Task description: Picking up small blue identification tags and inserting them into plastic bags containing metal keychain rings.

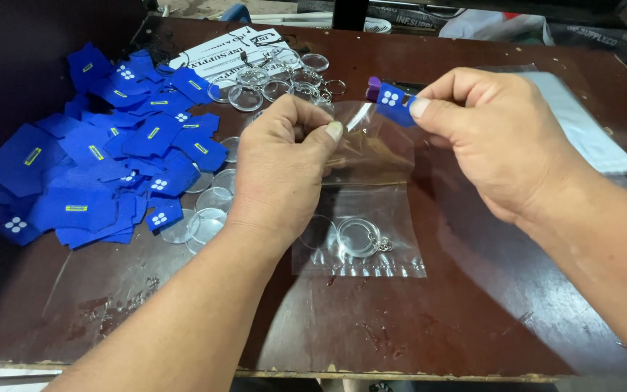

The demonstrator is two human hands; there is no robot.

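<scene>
My left hand (281, 163) pinches the top edge of a small clear plastic bag (368, 218) that hangs down to the brown table (400, 327). Inside the bag, near its bottom, lie a clear round keychain disc and a metal ring (357, 236). My right hand (491, 141) holds a small blue square card (395, 103) with a white mark between thumb and forefinger, right at the bag's mouth.
A heap of blue cards (103, 160) covers the table's left side. Clear round discs (208, 218) and keychain rings (284, 80) lie beside and behind it. A stack of clear bags (589, 131) lies at the right. A white printed sheet (219, 47) sits at the back.
</scene>
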